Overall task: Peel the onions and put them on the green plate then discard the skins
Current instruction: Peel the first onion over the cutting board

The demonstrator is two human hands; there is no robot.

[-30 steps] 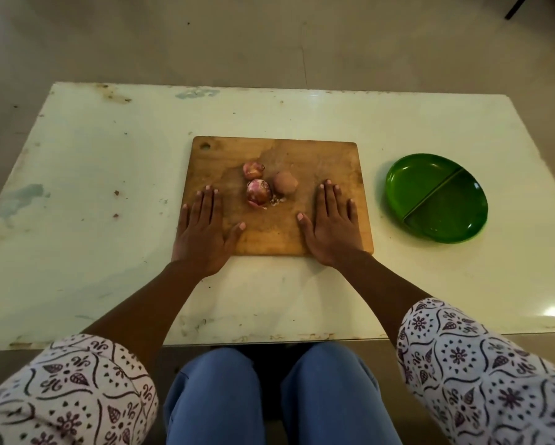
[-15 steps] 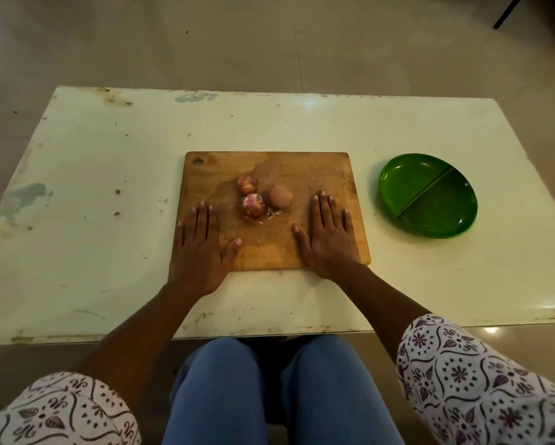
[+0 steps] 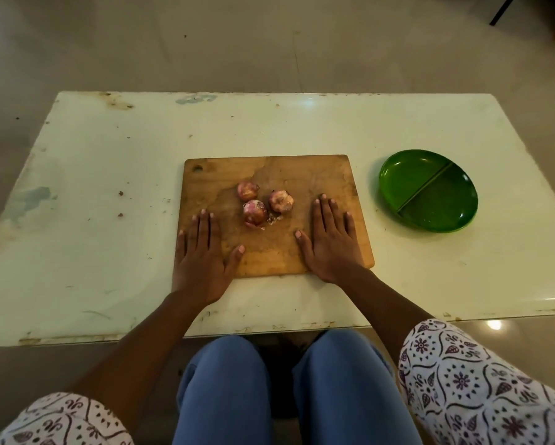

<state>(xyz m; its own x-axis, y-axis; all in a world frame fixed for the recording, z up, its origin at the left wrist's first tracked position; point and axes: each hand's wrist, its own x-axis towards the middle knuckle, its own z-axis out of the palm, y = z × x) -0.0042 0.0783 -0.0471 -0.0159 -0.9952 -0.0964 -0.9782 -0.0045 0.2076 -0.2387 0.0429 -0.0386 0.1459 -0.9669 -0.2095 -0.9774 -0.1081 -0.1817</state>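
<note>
Left hand (image 3: 199,258) and right hand (image 3: 332,242) both lie flat, fingers straight, on the near corners of the worn square wooden cutting board (image 3: 305,178). Three small papery-skinned reddish onions (image 3: 255,211) sit clustered mid-board, unpeeled. The glossy round green divided plate (image 3: 398,175) sits near the scuffed pale table's (image 3: 109,155) right edge.

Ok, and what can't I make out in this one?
Head view:
- Onions: undersides hidden by their own bulk.
- Pale bits beside the nearest onion: too small to tell skin from crumbs.
- Cutting board: parts of the near edge under left hand and right hand.
- Dark bar: cut off at the top right edge.
- Where skins go: nothing in frame shows it.
</note>
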